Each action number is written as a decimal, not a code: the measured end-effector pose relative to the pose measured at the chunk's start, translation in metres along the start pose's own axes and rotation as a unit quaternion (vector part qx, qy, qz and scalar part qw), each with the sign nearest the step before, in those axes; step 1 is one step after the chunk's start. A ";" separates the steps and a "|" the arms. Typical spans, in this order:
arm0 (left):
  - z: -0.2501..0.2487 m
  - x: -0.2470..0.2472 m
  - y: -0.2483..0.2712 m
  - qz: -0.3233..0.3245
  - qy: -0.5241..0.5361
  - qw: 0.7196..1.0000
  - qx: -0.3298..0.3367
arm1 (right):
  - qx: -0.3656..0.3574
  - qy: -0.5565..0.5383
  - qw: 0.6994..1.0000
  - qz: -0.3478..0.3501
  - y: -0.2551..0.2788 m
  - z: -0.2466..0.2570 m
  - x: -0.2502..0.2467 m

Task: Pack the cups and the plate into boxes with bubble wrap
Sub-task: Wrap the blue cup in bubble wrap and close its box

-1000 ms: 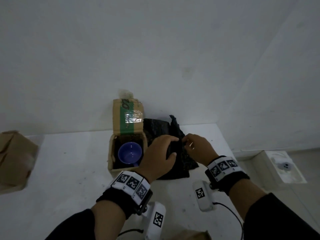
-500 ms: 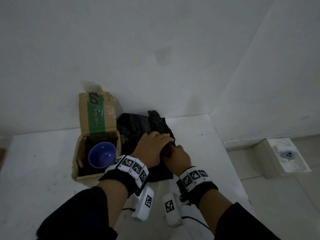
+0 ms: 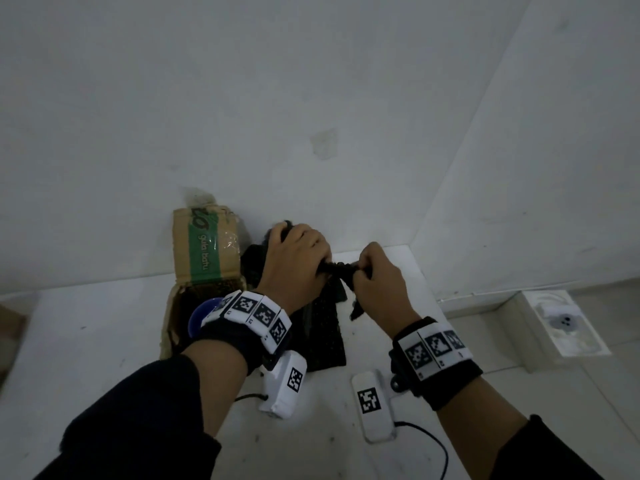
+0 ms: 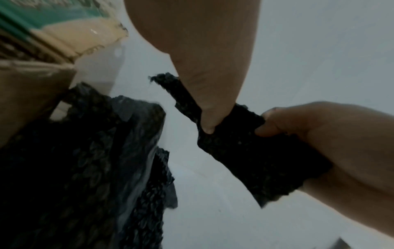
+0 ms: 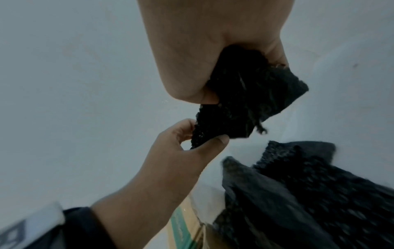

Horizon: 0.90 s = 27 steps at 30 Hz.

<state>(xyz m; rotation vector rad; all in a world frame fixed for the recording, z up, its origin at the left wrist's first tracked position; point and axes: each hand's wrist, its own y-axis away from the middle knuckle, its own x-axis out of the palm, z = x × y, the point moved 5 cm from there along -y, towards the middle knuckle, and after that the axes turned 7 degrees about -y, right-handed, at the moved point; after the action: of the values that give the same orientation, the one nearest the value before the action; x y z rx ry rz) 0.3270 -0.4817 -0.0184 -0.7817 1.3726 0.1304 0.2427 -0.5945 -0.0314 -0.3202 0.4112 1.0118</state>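
An open cardboard box (image 3: 204, 251) with a green stripe stands on the white table (image 3: 86, 358) against the wall. A blue cup (image 3: 202, 313) sits inside it, mostly hidden behind my left wristband. Right of the box lies a pile of black bubble wrap (image 3: 325, 337). Above the pile, a strip of black bubble wrap (image 3: 341, 268) stretches between both hands. My left hand (image 3: 311, 258) pinches one end with thumb and fingers (image 5: 213, 139). My right hand (image 3: 367, 268) grips the other end in a fist (image 5: 213, 50). The strip (image 4: 234, 134) hangs clear of the pile (image 4: 85, 168).
The table ends just right of my right hand, with tiled floor below. A white flat object (image 3: 561, 327) lies on that floor. Brown cardboard (image 3: 10, 327) shows at the far left edge. White marker-tagged units (image 3: 284, 386) with cables rest on the table under my wrists.
Both hands have lifted off the pile and moved apart, and now hold a strip of black wrap taut between them. The head view has shifted.
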 end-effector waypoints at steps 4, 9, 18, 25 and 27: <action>0.016 -0.033 -0.003 0.001 0.067 0.997 -0.024 | -0.077 -0.035 0.996 -0.030 0.008 0.044 -0.020; 0.039 -0.075 0.007 0.035 0.181 0.983 0.009 | -0.151 -0.040 0.988 -0.007 0.011 0.086 -0.010; 0.128 -0.102 0.078 0.129 0.102 0.985 -0.052 | -0.211 0.177 0.953 0.127 0.019 0.115 0.083; 0.167 -0.069 0.124 0.142 0.092 0.982 -0.082 | -0.214 0.372 0.897 0.105 0.027 0.116 0.156; 0.166 -0.056 0.135 0.156 0.112 0.975 -0.109 | -0.195 0.438 0.873 0.094 0.033 0.113 0.169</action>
<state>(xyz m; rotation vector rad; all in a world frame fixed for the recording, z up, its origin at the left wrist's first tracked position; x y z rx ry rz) 0.3817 -0.2672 -0.0256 -0.7726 1.7109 0.4576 0.3134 -0.4018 -0.0146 -1.1421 1.0766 1.0968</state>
